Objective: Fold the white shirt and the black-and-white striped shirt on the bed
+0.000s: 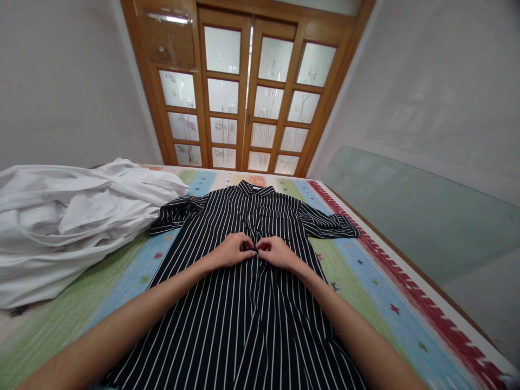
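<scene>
A black shirt with white stripes (219,303) lies front up, its collar at the far end and its sleeves out to the sides. My left hand (233,250) pinches the shirt's front placket near the middle of the chest. Close beside it, my right hand (276,252) pinches the same front edge from the other side. The fingertips of both hands nearly meet, and the cloth between them is slightly raised. Whether a button sits between the fingers is too small to tell.
The shirt rests on a colourful striped bed sheet (365,292). A heap of white cloth (81,216) lies to the left, touching the left sleeve. Beyond the far edge stand wooden doors with glass panes (244,92). A pale green panel (406,200) leans along the right wall.
</scene>
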### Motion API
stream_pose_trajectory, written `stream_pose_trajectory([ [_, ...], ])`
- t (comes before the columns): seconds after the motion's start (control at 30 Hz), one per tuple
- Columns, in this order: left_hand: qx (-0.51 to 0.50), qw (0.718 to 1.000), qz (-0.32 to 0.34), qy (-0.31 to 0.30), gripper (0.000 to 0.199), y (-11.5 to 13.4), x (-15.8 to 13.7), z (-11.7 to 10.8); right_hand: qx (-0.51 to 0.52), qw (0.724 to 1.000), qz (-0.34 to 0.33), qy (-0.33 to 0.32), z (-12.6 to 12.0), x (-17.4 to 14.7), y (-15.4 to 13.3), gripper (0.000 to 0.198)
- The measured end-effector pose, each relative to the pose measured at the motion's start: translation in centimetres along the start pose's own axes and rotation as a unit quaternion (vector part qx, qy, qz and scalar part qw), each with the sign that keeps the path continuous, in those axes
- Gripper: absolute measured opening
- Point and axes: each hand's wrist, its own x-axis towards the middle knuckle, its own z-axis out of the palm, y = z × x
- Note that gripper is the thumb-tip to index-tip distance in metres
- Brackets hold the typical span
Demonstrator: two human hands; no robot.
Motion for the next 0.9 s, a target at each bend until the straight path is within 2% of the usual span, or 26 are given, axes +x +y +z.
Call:
stream_pose_trajectory([
  [0.23,-0.038,0.999,-0.014,0.023,0.009,-0.2,0.0,0.3,0.016,0.999,-0.008,0.031,0.1,-0.1,-0.4,0.012],
  [0.37,-0.093,0.994,-0.042,0.04,0.01,-0.6,0.1,0.7,0.082,0.995,0.043,0.04,0.3,-0.1,-0.3,0.014],
  [0.43,-0.118,0.99,-0.064,0.041,0.008,-0.9,0.1,0.9,0.094,0.993,0.048,0.044,0.4,-0.1,-0.2,0.012],
  [0.5,-0.146,0.985,-0.088,0.035,0.009,-1.2,0.1,1.0,0.067,0.995,0.032,0.062,0.5,-0.2,-0.2,0.007],
  [0.57,-0.169,0.979,-0.109,0.032,0.012,-1.5,-0.1,1.1,0.02,0.997,0.014,0.079,0.7,-0.3,-0.4,0.011],
  [0.7,-0.193,0.973,-0.12,0.047,0.011,-1.6,-0.3,1.1,-0.069,0.994,-0.016,0.079,0.8,-0.4,-1.2,0.011],
  [0.9,-0.198,0.972,-0.113,0.052,0.014,-1.8,-0.6,1.0,-0.054,0.995,0.003,0.087,1.0,-0.3,-1.0,0.006],
])
